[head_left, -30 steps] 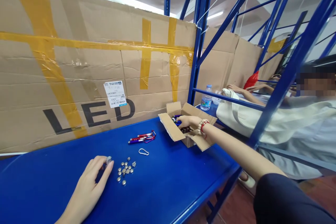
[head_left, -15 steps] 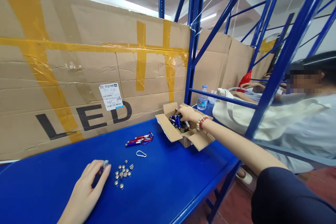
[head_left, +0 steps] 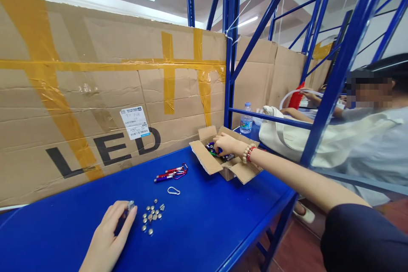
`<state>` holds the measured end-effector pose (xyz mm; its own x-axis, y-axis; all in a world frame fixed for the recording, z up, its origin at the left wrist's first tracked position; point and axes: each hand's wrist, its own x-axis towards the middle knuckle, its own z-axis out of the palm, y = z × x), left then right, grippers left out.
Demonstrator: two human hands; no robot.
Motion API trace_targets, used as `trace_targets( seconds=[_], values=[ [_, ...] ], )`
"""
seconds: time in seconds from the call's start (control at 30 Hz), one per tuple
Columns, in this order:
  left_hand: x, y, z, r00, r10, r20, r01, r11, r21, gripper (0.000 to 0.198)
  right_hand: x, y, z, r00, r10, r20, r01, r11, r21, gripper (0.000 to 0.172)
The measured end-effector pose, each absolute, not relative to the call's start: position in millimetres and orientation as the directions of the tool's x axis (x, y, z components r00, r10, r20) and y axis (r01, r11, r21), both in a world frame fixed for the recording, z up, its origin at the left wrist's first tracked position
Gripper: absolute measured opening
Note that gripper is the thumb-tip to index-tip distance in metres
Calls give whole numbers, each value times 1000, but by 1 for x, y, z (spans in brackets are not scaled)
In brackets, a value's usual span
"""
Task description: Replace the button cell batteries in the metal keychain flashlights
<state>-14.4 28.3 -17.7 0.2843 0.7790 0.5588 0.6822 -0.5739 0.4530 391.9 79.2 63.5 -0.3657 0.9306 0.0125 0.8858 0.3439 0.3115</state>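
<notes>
My left hand rests on the blue table, thumb and fingers closed on a small clear, silvery piece. Just right of it lie several silver button cells in a loose cluster. My right hand reaches into an open cardboard box among blue, green and dark penlights. Its fingertips are partly hidden there, and I cannot see whether they grip one. Red and blue penlights with carabiner clips lie between the hands, with a loose silver carabiner nearby.
A large taped cardboard panel marked LED stands along the table's back. Blue rack posts rise behind the box. Beyond them are a water bottle, a white bag and a seated person at right.
My right hand has shifted slightly left within the box, fingers lower among the penlights. My left hand keeps its hold. The whole view has moved a little.
</notes>
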Motion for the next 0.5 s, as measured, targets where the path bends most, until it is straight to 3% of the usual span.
trace_targets(
  seconds=[0.2, 0.5],
  values=[
    [-15, 29, -19, 278, 792, 544, 676, -563, 476, 38, 406, 82, 57, -288, 958, 10, 903, 268, 337, 25],
    [-15, 29, -18, 264, 800, 538, 673, -553, 492, 39, 398, 89, 41, -228, 974, -20, 948, 226, 225, 32]
  ],
)
